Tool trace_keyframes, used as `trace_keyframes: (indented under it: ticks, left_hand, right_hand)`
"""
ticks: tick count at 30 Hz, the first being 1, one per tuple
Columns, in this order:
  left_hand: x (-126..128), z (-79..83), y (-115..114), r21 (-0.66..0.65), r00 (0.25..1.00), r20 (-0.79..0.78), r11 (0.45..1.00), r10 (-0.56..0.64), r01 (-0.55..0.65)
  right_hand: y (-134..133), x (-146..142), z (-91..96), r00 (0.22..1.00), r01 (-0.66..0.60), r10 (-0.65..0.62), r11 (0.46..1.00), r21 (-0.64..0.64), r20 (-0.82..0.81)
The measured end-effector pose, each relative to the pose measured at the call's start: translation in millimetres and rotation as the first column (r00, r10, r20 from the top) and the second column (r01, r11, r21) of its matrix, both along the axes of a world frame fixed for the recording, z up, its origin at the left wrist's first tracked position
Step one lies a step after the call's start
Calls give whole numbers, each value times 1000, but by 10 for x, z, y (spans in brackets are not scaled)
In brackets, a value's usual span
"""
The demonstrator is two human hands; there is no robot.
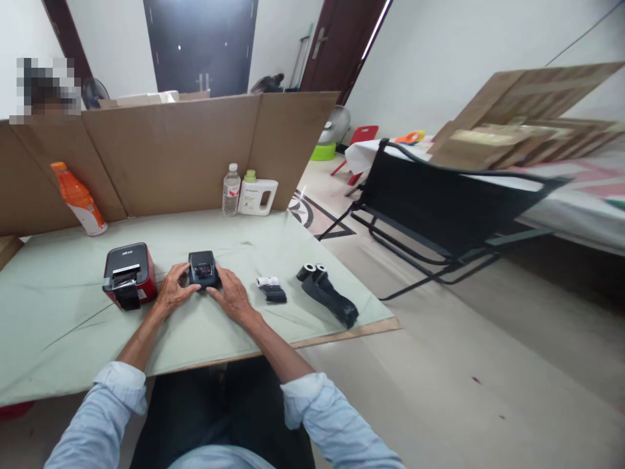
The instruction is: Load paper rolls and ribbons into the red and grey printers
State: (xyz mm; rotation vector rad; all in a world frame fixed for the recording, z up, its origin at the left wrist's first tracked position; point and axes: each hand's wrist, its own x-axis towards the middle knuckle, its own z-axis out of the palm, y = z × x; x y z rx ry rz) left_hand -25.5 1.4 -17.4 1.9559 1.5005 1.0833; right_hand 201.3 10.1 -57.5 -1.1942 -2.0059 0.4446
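Note:
A small black portable printer [203,268], with a dark window in its top, sits on the pale green tabletop. My left hand [176,286] holds its left side, thumb along the near edge. On the opposite side my right hand [233,294] grips it, the thumb also at the near edge. To the left stands a larger red and black printer [129,273] with a black strip hanging from its front slot. Right of my hands lie a small white roll with a black strip [271,290] and two black rolls with white cores and a long black strip [329,293].
A cardboard screen [185,156] runs along the table's back. Before it stand an orange bottle [81,198], a clear water bottle [231,190] and a white jug [258,195]. A black folding chair [439,202] is right of the table [73,339]. Beyond the screen is another person.

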Motion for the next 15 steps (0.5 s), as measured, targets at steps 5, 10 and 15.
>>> trace_keyframes:
  ticks: [5, 10, 15]
  left_hand:
    - [-20, -11, 43, -42, 1000, 24, 999, 10, -9]
    - [-47, -16, 66, -74, 1000, 9, 997, 1, -1]
    - [-43, 19, 54, -14, 992, -123, 1000, -14, 12]
  right_hand:
    - [-8, 12, -17, 1000, -10, 10, 1000, 2, 8]
    - [-20, 21, -16, 1000, -16, 16, 1000, -3, -12]
    - [-32, 12, 4, 1000, -1, 1, 1000, -15, 1]
